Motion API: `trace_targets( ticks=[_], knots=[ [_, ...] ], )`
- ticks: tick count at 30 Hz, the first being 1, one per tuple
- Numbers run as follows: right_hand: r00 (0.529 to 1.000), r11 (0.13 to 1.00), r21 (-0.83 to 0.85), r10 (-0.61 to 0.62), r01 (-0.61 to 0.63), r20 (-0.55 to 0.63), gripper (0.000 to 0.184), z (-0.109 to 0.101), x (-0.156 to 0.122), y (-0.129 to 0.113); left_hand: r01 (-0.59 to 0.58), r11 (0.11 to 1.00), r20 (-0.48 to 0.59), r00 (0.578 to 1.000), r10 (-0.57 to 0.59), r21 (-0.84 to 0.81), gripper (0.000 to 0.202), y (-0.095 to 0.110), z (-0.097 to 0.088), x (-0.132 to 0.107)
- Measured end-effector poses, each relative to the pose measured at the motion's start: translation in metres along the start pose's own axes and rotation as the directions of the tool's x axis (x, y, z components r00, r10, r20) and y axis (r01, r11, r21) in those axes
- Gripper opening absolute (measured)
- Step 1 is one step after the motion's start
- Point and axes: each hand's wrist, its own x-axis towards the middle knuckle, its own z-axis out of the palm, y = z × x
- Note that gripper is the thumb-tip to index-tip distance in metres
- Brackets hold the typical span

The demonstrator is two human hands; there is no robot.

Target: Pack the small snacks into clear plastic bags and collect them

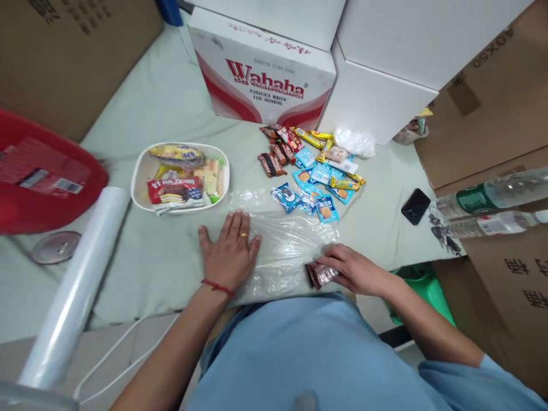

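Note:
My left hand (229,251) lies flat with fingers spread on the left part of a clear plastic sheet (285,245) spread on the pale green cloth. It wears a ring and a red wrist string. My right hand (351,268) rests at the sheet's near right edge, fingers closed on a few brown snack packets (320,275). Beyond the sheet lies a scatter of small wrapped snacks (314,165), blue, brown and yellow.
A white bowl (137,171) holding snack packs sits left of the sheet. A roll of clear film (79,285) lies at the left, with a red basin (43,177) behind it. A Wahaha carton (261,74) and white boxes stand behind. A black phone (415,206), keys and two water bottles (492,208) lie right.

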Motion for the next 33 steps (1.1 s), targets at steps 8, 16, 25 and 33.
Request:
trace_targets(
  ticks=[8,16,25,33],
  knots=[
    [0.986,0.998,0.032,0.062,-0.058,-0.154,0.068,-0.039,-0.011,-0.009,0.0,1.0,-0.006,1.0,0.0,0.03,0.066,-0.006,0.0,-0.008],
    [0.971,0.98,-0.149,-0.156,0.13,-0.182,0.051,-0.021,0.105,-0.008,0.007,0.998,-0.018,1.0,-0.005,0.06,0.063,-0.005,0.002,-0.005],
    [0.974,0.987,-0.161,-0.054,0.018,-0.219,0.066,0.008,0.124,0.012,0.041,0.996,-0.006,0.999,-0.041,0.073,0.063,-0.001,0.0,-0.007],
    [0.975,0.972,-0.233,-0.083,0.034,-0.204,0.048,0.003,0.121,0.004,0.048,0.996,-0.003,0.999,-0.048,0.075,0.062,0.0,-0.001,-0.007]
  ],
)
